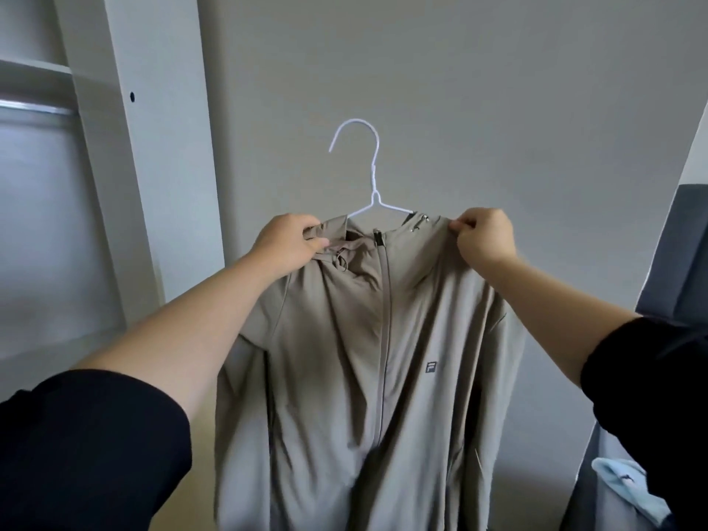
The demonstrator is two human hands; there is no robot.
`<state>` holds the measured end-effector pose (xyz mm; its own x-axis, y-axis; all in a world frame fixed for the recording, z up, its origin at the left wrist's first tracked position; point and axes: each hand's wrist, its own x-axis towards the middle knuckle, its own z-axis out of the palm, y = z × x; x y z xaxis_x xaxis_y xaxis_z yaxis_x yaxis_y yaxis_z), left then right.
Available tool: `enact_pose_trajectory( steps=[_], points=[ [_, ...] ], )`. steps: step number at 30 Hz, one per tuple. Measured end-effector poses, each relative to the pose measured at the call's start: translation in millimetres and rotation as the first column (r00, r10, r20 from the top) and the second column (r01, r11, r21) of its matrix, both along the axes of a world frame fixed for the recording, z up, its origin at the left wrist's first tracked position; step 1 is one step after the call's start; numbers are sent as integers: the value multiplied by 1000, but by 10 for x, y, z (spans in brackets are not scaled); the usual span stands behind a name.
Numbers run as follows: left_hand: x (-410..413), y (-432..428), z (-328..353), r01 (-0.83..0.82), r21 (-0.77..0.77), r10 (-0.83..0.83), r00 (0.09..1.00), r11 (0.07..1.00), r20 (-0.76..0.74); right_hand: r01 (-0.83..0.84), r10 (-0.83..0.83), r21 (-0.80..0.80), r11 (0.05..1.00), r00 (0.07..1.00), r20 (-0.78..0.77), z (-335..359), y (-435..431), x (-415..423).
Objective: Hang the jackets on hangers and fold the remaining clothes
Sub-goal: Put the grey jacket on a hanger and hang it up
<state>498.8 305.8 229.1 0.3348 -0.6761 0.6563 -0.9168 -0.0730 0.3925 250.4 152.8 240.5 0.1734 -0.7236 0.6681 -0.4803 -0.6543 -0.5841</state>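
Head view shows us the pale grey wall (459, 90) filling most of the frame, with the white wardrobe upright (153, 147) and its silver metal rail (34, 109) off to the left. Against the wall we hold up the beige zip-front hooded jacket (364, 358), front towards us, zipped to the collar and hanging free below our arms.

Our left hand (291, 241) grips the collar and shoulder on its side, fingers (312, 228) curled round a bunch of cloth. Our right hand (484, 235) pinches the other shoulder between thumb and fingertips. The thin white wire hanger (373, 185) sits inside the neck, its arms mostly under the shoulders and its hook standing clear above, caught on nothing.

We judge the jacket to be on its hanger, with the shoulders being settled. Next we need one hand on the hook, to carry it left and over the rail. The hanger must be kept level so the cloth does not slip. A light blue garment (628, 488) at lower right looks left for folding.
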Motion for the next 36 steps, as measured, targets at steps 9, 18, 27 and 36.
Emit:
enact_pose_trajectory(
  steps=[9,18,27,36],
  points=[
    [4,136,-187,-127,48,126,992,991,27,87,-88,17,996,991,103,-140,-5,-116],
    [-76,41,-200,-212,159,180,964,964,194,39,-39,0,999,992,120,-368,111,-75],
    [417,-775,-582,-177,-56,179,983,983,31,45,-46,-52,998,999,-25,-631,-505,704],
    [1317,-1607,-588,-27,82,40,987,996,-154,-51,58,41,998,980,-190,-594,-1471,1805]
  ],
)
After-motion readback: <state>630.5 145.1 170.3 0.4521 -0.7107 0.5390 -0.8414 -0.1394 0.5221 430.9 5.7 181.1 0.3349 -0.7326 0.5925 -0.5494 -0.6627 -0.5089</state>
